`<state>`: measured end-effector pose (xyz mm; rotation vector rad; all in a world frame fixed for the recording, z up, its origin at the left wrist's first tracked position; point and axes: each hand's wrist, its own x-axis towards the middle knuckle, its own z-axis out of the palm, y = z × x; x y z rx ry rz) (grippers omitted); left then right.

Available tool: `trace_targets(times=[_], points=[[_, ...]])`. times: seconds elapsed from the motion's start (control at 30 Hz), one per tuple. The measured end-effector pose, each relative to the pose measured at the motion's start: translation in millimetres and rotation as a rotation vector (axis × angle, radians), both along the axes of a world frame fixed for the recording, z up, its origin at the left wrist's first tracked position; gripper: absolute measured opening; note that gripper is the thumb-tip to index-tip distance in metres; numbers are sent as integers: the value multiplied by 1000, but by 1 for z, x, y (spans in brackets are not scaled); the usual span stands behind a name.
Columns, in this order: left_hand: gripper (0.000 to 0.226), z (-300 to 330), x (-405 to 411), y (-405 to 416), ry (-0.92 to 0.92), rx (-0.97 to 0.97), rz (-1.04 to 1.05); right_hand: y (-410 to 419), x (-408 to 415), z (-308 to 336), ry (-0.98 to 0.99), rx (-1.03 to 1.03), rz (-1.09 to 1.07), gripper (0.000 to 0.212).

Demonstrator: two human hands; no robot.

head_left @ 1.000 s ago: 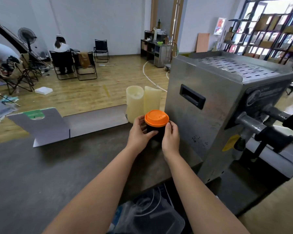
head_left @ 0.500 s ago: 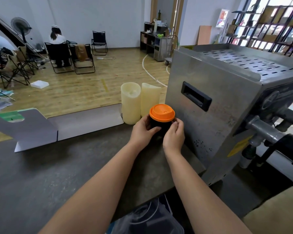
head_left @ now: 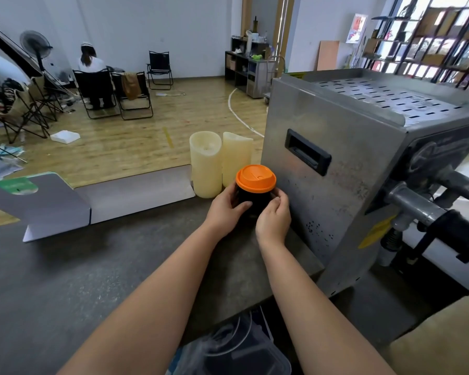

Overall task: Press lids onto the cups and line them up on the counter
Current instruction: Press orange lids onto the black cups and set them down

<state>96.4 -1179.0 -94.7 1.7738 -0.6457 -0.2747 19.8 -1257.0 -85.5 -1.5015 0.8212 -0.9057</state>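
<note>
Two tall, waxy, cream candles (head_left: pixel 214 163) stand at about 11 o'clock from the black cup (head_left: pixel 252 203). The left hand (head_left: pixel 225 212) and right hand (head_left: pixel 274 219) wrap around its round sides beside the shiny metal machine (head_left: pixel 336 171). The smooth orange lid (head_left: pixel 256 178) looks pressed on, so next I think the cup gets set in line on the rough gray counter (head_left: pixel 92 266).

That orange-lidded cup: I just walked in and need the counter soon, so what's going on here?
A person holds a black cup on the dark counter, left hand and right hand wrapped around its sides. Its orange lid is already on. The cup sits in front of two cream candles and beside a steel machine. No other cups are in view.
</note>
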Motion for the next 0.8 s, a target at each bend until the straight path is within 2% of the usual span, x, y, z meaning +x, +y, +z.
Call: trace_targets(times=[0.17,0.27,0.37,0.57,0.67,0.8], points=[[70,5,-6,6,39,22,14,2,-4,2,-14,16,12,38],[51,8,-13,19,8,68,73,2,-7,3,-12,40,16,38],[36,5,-21,45,63,64,142,5,-18,6,-17,75,26,37],[30,13,-45,115,228,-44,217,50,-52,5,-67,192,61,35],[27,24,-58,159,229,-81,302,97,-58,4,-130,234,156,30],[28,42,-73,231,169,-178,492,172,-52,9,-175,247,402,24]])
